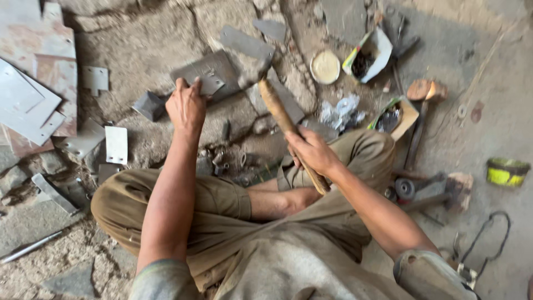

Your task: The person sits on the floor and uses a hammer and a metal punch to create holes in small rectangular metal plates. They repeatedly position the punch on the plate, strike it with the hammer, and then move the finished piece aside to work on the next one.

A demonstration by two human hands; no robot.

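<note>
Right hand closed around the light brown wooden handle of a hammer, gripping near the lower end; handle runs up and left to the grey metal head, which sits just above or on the dark grey flat steel plate. Contact between head and plate cannot be told. Left hand presses fingers down on the near edge of that plate, palm flat, pinning it rather than wrapping it. Plate lies on rough stone ground in front of the crossed legs in olive-brown trousers.

Around the plate: another grey metal strip just behind the hammer head, small dark metal block left of the left hand, white rectangular bracket plate further left, stack of pale and rusty sheet-metal pieces at the far left edge.

Right side: round cream-coloured lid, open white paper packet with dark contents, crumpled clear plastic, second hammer with a worn wooden handle, yellow-green round tin well apart on the concrete. Thin metal rod lower left.
</note>
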